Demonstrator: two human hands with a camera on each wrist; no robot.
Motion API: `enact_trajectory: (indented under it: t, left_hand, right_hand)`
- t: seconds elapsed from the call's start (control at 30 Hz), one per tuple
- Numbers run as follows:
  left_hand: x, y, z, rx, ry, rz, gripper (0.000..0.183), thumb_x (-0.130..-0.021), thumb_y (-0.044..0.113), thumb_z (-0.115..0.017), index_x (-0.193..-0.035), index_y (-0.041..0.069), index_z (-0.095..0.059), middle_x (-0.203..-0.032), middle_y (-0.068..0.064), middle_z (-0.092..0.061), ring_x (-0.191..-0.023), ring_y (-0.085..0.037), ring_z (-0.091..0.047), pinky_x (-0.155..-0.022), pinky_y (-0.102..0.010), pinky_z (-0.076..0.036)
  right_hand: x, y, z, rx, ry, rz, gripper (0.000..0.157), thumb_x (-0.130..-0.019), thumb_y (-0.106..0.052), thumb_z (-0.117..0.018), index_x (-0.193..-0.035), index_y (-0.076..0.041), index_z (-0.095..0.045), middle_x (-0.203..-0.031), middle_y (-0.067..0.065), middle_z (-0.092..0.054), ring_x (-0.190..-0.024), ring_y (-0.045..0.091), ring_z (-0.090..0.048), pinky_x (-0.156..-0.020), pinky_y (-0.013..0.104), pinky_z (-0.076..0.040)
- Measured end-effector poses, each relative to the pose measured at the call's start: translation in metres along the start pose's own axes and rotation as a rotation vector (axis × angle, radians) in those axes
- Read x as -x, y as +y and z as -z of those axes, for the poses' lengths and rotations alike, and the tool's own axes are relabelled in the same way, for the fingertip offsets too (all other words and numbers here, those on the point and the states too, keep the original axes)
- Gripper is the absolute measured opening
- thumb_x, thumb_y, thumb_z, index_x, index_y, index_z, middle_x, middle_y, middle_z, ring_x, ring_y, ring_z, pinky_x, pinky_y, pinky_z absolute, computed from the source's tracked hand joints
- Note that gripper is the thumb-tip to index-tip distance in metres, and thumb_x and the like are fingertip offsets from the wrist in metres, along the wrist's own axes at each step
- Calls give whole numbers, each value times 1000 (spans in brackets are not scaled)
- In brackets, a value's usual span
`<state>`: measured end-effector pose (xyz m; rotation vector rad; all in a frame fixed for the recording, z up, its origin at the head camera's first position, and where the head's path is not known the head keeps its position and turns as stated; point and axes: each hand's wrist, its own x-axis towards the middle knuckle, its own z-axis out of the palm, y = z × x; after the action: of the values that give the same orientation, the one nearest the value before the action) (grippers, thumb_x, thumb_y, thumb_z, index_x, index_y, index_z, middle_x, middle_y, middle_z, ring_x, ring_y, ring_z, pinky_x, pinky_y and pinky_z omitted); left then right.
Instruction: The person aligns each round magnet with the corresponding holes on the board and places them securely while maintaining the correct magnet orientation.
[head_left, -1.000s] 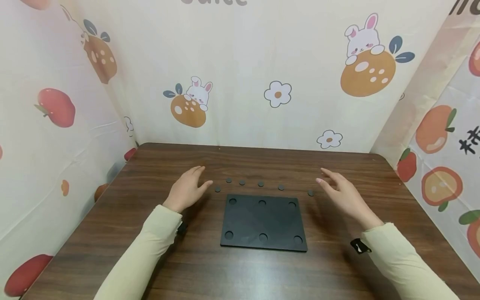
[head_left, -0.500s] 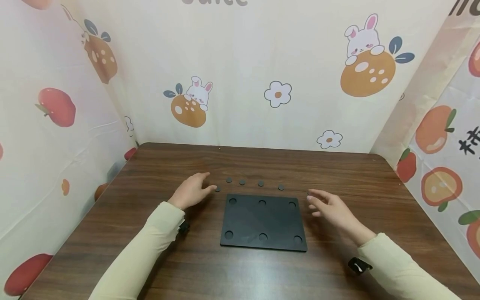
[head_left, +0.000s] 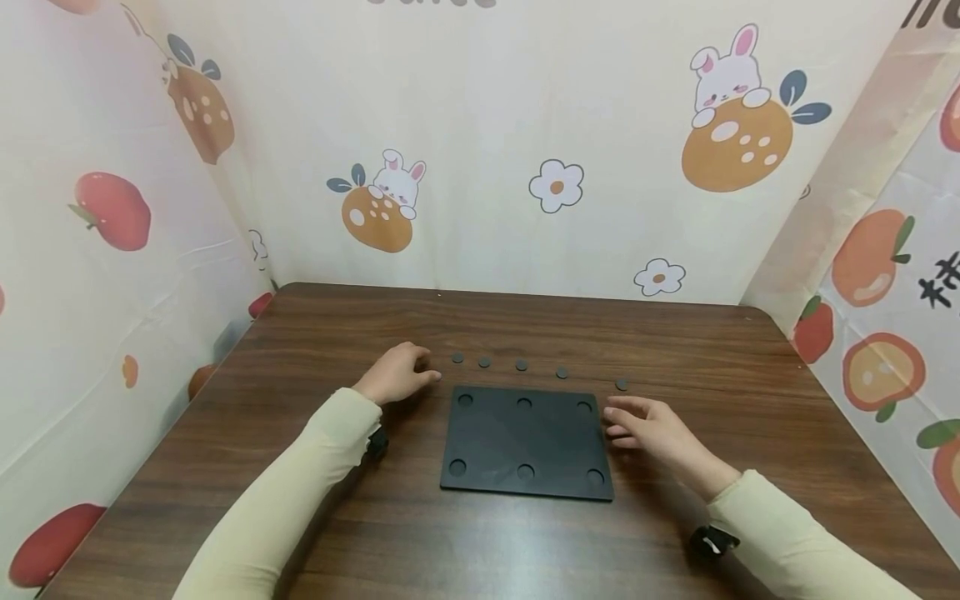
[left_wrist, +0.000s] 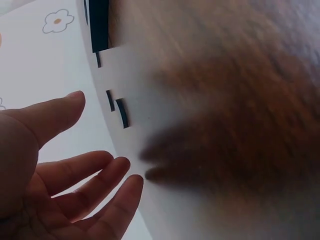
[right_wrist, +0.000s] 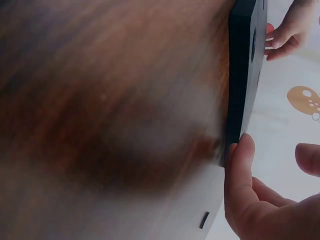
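My left hand (head_left: 397, 375) is low over the table at the left end of a row of small dark discs (head_left: 484, 362). Its thumb and fingers are apart with nothing between them, and the nearest disc (left_wrist: 122, 113) lies just beyond the fingertips in the left wrist view. That disc is hidden behind the hand in the head view. A black rectangular board (head_left: 525, 442) with several round recesses lies in the middle. Beside its right edge is my right hand (head_left: 656, 429), fingers loosely bent and holding nothing; one fingertip (right_wrist: 245, 145) is right at the board's edge in the right wrist view.
The brown wooden table (head_left: 525, 550) carries all of this. At the right end of the row sits another disc (head_left: 621, 384), just behind the right hand. A printed cloth (head_left: 480, 225) hangs behind the table and along both sides.
My left hand has moved slightly right, over the leftmost disc. My right hand has come left and nearer me, from the rightmost disc to the board's edge. Discs in sight and board stay put.
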<state>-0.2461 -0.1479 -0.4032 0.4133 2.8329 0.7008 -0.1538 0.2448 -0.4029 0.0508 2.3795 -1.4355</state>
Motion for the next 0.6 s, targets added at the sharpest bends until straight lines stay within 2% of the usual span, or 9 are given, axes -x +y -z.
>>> enact_trajectory:
  t: [0.3, 0.6]
  left_hand:
    - [-6, 0, -3, -1, 2, 7, 44, -95, 27, -65, -128, -2, -61, -129, -19, -57, -119, -34, -56, -100, -48, -46]
    - [-12, -3, -5, -17, 11, 9, 37, -93, 22, -68, -123, 1, -66, -121, -16, -62, -114, -31, -59, -98, -46, -48]
  right_hand:
    - [-5, 6, -6, -39, -11, -18, 57, -100, -27, -57, -143, 7, -42, -137, 28, -53, -106, 22, -66, -83, 32, -57]
    - [-5, 8, -9, -12, 1, -7, 50, -99, -20, -58, -136, 12, -48, -126, 27, -61, -95, 20, -69, -77, 32, -58]
